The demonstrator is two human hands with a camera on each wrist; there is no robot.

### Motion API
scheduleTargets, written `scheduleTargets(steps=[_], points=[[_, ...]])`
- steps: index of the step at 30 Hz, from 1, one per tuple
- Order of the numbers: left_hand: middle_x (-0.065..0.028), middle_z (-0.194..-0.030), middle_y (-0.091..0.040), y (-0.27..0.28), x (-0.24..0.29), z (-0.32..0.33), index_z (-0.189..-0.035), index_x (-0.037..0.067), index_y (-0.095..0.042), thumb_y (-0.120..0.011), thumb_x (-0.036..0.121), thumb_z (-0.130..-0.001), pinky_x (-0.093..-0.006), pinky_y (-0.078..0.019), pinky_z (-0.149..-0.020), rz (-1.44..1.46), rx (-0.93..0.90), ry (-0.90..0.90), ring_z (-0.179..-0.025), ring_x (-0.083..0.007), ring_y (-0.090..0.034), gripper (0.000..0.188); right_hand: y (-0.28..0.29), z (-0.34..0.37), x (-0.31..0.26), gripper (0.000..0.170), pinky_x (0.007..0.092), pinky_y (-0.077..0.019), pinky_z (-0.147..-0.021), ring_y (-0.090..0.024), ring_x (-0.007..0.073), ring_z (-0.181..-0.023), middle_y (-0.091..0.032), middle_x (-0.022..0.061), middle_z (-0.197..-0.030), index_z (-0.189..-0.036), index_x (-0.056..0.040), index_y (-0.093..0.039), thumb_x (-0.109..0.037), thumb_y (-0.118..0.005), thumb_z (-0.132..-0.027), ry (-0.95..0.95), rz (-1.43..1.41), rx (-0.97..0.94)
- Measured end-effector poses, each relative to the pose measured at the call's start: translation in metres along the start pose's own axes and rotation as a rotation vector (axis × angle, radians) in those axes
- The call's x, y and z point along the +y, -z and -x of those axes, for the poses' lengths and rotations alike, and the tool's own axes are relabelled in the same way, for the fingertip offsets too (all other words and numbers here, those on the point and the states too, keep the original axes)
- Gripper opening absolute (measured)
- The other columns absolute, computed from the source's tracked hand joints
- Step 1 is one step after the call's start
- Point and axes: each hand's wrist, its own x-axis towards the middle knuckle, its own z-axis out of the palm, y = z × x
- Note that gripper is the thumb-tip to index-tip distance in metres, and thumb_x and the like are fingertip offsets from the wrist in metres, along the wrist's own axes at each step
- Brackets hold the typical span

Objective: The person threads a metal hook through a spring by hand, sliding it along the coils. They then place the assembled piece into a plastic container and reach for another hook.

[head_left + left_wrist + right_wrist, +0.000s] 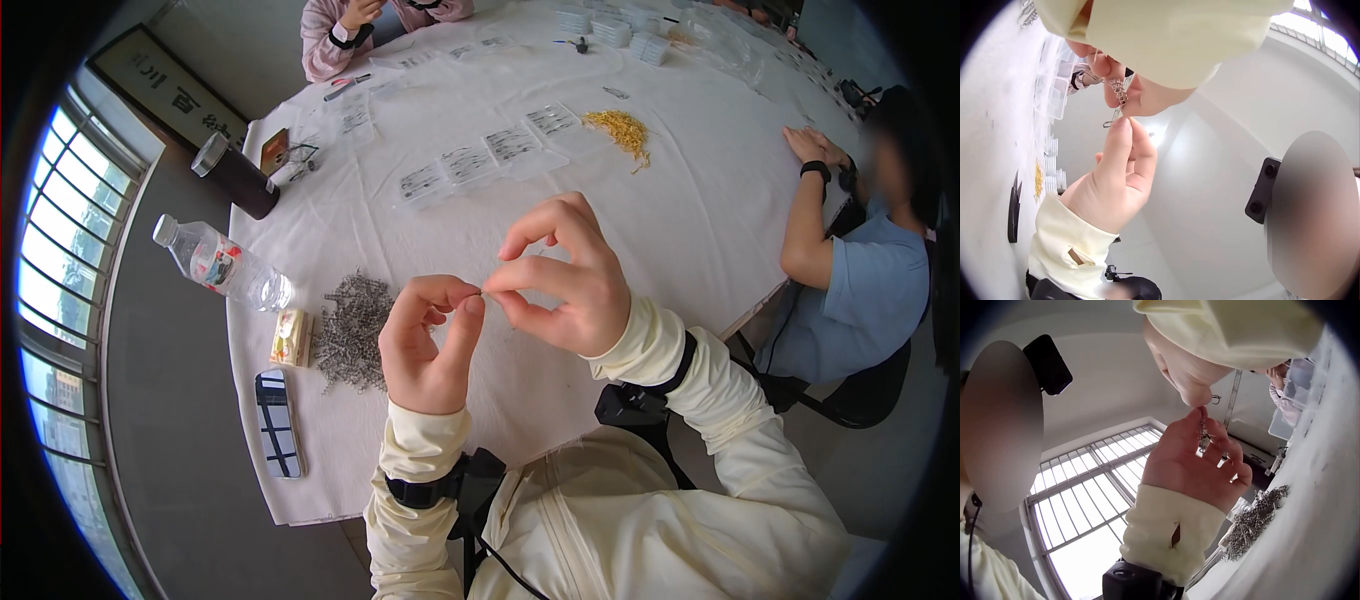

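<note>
My left hand (428,345) and right hand (568,285) meet at the fingertips above the table. A short, coil-like string of small silver metal pieces (1119,92) lies along the left hand's fingers, partly hidden in the right wrist view. Between the meeting thumb and fingertips, my right hand pinches a tiny wire piece with a looped end (1215,399); most of it is covered by the fingers. Beside the left hand, a heap of small grey metal pieces (352,325) lies on the white cloth.
To the left are a plastic bottle (225,265), dark flask (235,175), tissue pack (290,337) and phone (278,424). Ahead lie a clear compartment tray (470,166) and a gold pile (622,134). Black-handled pliers (1014,209) rest nearby. One person (850,260) sits right, another (335,35) opposite.
</note>
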Motion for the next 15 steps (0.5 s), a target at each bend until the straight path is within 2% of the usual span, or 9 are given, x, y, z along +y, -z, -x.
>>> scheduleTargets(steps=[3,5,8,15], points=[[-0.0001,-0.088,-0.058,0.0005,-0.0012,0.0002,-0.097,0.001,-0.058,-0.061,0.002,-0.09,-0.02,-0.0394,-0.072,-0.028,-0.027,-0.056,-0.079,-0.0062,-0.05,0.007,-0.0006,0.0007,0.0004,0.027,0.035,-0.043,-0.077,-0.05,0.0234,-0.088,-0.056,0.0013,-0.094,-0.082,-0.015,-0.066,0.001,-0.074,-0.061,-0.016,0.019,0.017],[0.0033,-0.084,-0.062,-0.0027,0.0,0.0005,-0.093,0.005,-0.064,-0.067,0.008,-0.087,-0.0241,-0.0361,-0.075,0.065,0.044,-0.014,-0.078,-0.0069,-0.049,0.007,-0.0004,0.0009,0.001,0.027,0.035,-0.043,-0.077,-0.05,0.0235,-0.088,-0.056,0.0014,-0.094,-0.082,-0.015,-0.067,0.0,-0.074,-0.061,-0.018,0.014,0.015],[0.0019,-0.085,-0.063,-0.004,0.006,0.0007,-0.094,0.005,-0.065,-0.067,0.008,-0.086,-0.0245,-0.0365,-0.075,0.021,0.017,0.023,-0.079,-0.0072,-0.05,0.008,0.0016,0.0004,0.0011,0.027,0.0351,-0.0432,-0.077,-0.05,0.0236,-0.088,-0.056,0.0014,-0.094,-0.082,-0.0148,-0.067,0.0,-0.075,-0.061,0.008,0.025,0.013],[0.0007,-0.086,-0.065,-0.0032,0.0001,0.0013,-0.093,0.006,-0.066,-0.069,0.004,-0.083,-0.0256,-0.0371,-0.076,-0.105,0.061,-0.035,-0.079,-0.0089,-0.053,0.011,-0.0019,0.0034,0.0014,0.028,0.0361,-0.0436,-0.079,-0.051,0.0238,-0.091,-0.056,0.0005,-0.094,-0.081,-0.0148,-0.066,-0.003,-0.076,-0.058,0.096,0.084,0.027]])
